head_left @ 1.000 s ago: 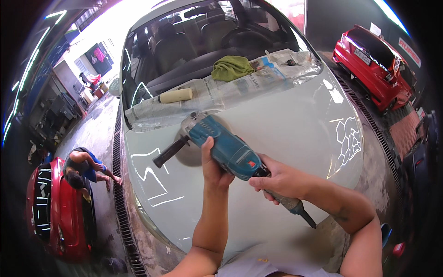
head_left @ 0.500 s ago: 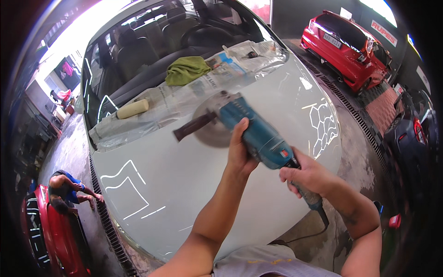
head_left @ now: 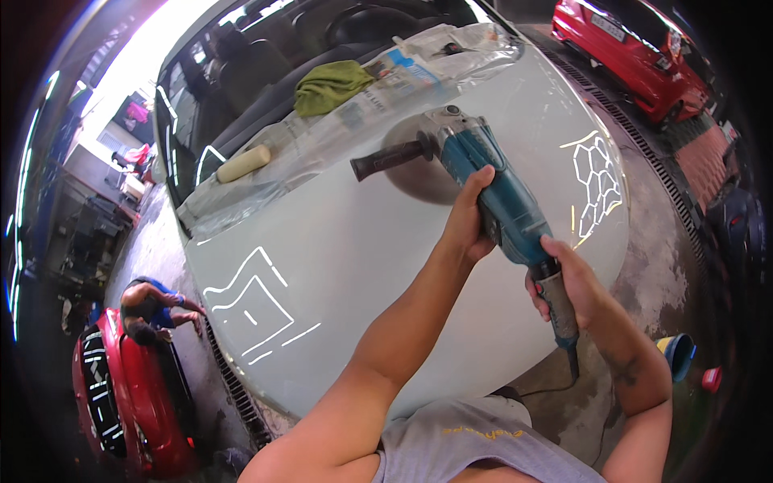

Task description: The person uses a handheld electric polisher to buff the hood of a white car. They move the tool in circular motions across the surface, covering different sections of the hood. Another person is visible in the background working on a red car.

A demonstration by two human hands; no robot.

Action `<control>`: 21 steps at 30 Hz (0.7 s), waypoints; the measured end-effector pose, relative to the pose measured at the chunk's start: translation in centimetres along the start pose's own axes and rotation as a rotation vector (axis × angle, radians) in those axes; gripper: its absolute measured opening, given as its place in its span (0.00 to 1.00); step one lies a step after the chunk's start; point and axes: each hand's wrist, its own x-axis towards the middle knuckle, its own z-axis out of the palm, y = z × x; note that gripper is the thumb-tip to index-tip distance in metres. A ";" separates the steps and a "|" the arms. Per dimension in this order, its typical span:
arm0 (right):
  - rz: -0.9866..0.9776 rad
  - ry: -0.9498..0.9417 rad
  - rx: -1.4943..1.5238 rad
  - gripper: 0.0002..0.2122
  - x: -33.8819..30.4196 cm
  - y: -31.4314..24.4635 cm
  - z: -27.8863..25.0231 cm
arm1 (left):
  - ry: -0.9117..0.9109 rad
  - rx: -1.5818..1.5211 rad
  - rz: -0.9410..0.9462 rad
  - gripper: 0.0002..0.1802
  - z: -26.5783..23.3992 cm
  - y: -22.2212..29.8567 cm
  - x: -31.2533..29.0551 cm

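I hold a blue-green rotary polisher (head_left: 507, 201) with a dark side handle over the light-coloured car hood (head_left: 346, 290). My left hand (head_left: 471, 213) is closed around the middle of its body, the thumb on top. My right hand (head_left: 576, 282) grips the grey rear handle, where the power cord comes out. Nobody's hand is on the side handle (head_left: 390, 157). The round pad (head_left: 415, 181) looks blurred and lies against or just over the hood; its underside is hidden.
Plastic and newspaper sheeting (head_left: 298, 145) covers the windshield base, with a green cloth (head_left: 330, 87) and cream bottle (head_left: 244, 163) on it. Red cars stand right (head_left: 636, 48) and left (head_left: 145, 394); a person (head_left: 153, 310) bends near the left one. A bucket (head_left: 680, 357) is at lower right.
The polisher has moved rightward across the hood and now points more straight ahead. Both hands keep their hold on it. The whole view has shifted, bringing the bucket into sight.
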 end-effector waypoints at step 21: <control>-0.024 -0.175 -0.336 0.30 -0.2 8.5 16.1 | 0.118 -0.017 0.217 0.36 -7.9 4.7 -21.1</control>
